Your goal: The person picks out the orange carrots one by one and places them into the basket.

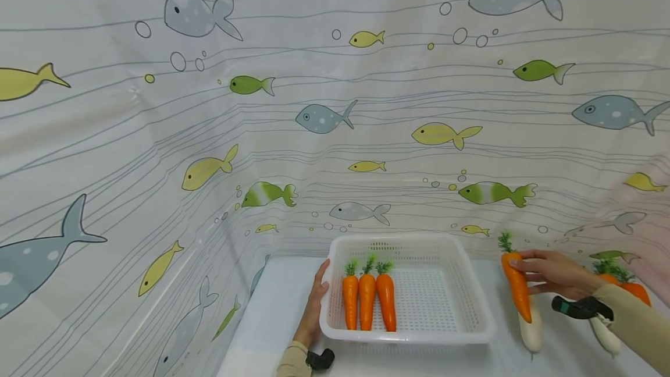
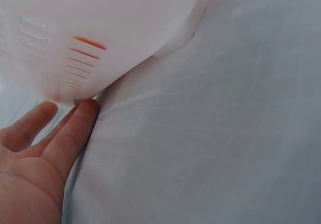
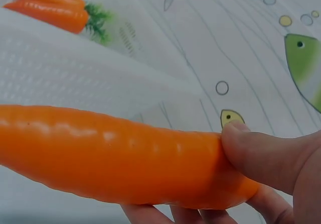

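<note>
A white plastic basket (image 1: 408, 337) holds three orange carrots (image 1: 367, 301) with green tops, side by side at its left. My left hand (image 1: 312, 307) touches the basket's left side, and in the left wrist view the fingers of the left hand (image 2: 55, 148) lie straight against the basket wall (image 2: 115, 28). Right of the basket, my right hand (image 1: 557, 272) grips another carrot (image 1: 517, 287) near its leafy end, above a white radish (image 1: 531, 330). The right wrist view shows thumb and fingers of the right hand (image 3: 271, 169) around that carrot (image 3: 120, 158).
At the far right, more carrots (image 1: 635, 291) with green tops and a second white radish (image 1: 605, 337) lie beyond and under the right forearm. A white sheet printed with fish (image 1: 439, 134) rises behind and left of the white table surface (image 1: 277, 301).
</note>
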A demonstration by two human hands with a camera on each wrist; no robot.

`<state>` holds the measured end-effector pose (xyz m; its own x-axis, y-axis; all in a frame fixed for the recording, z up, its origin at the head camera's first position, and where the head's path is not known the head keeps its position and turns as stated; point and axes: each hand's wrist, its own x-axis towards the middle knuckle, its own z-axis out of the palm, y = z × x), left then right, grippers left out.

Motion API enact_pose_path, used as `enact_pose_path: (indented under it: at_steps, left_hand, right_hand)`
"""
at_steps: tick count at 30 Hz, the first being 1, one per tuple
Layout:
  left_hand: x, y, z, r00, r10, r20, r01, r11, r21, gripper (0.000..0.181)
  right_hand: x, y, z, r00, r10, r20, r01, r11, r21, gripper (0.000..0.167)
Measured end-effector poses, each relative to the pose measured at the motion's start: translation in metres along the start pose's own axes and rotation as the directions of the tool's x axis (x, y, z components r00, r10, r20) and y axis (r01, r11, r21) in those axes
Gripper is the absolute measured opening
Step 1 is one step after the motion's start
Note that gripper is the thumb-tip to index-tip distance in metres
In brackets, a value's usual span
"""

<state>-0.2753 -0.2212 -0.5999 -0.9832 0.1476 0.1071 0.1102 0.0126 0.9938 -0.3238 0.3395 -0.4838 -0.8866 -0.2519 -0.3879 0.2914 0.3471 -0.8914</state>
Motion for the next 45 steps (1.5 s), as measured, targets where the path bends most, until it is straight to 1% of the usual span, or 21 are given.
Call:
enact_pose_path:
  at_steps: [5, 11, 17, 23, 28, 35, 39, 43, 45]
  left_hand:
    - [0.0, 0.001, 0.0, 1.0, -0.007, -0.007, 0.007, 1.0, 0.002, 0.06]
    - [0.002, 0.002, 0.001, 1.0, 0.005, -0.001, -0.005, 1.0, 0.008, 0.059]
    - [0.004, -0.002, 0.001, 1.0, 0.0, 0.003, 0.0, 1.0, 0.016, 0.06]
    - [0.001, -0.003, 0.002, 1.0, -0.005, -0.001, 0.005, 1.0, 0.03, 0.061]
    - [-0.001, -0.002, 0.002, 1.0, -0.003, -0.006, 0.004, 1.0, 0.026, 0.06]
    - [0.001, 0.0, -0.001, 1.0, 0.01, -0.009, -0.01, 0.999, 0.036, 0.06]
    - [0.001, 0.0, -0.001, 1.0, 0.011, -0.006, -0.011, 1.0, 0.027, 0.06]
    - [0.001, 0.0, -0.001, 1.0, 0.007, 0.002, -0.007, 1.0, 0.018, 0.06]
    - [0.001, 0.0, 0.0, 1.0, 0.003, 0.001, -0.003, 1.0, 0.013, 0.06]
  right_hand:
    - [0.002, -0.013, 0.011, 0.999, -0.033, 0.022, 0.033, 0.999, -0.002, 0.074]
    - [0.006, -0.027, 0.027, 0.997, -0.065, 0.031, 0.065, 0.998, -0.011, 0.077]
    - [0.011, -0.029, 0.04, 0.996, -0.073, 0.046, 0.073, 0.997, 0.006, 0.073]
    - [0.014, -0.029, 0.052, 0.996, -0.077, 0.053, 0.077, 0.997, 0.007, 0.066]
    - [0.014, -0.034, 0.057, 0.995, -0.086, 0.044, 0.086, 0.996, -0.004, 0.067]
    - [0.014, -0.043, 0.057, 0.993, -0.111, 0.032, 0.111, 0.994, 0.007, 0.072]
    - [0.014, -0.05, 0.06, 0.992, -0.12, 0.032, 0.121, 0.993, -0.011, 0.074]
    - [0.015, -0.055, 0.066, 0.989, -0.136, 0.054, 0.137, 0.99, -0.016, 0.074]
    - [0.016, -0.057, 0.07, 0.987, -0.144, 0.072, 0.145, 0.989, -0.003, 0.074]
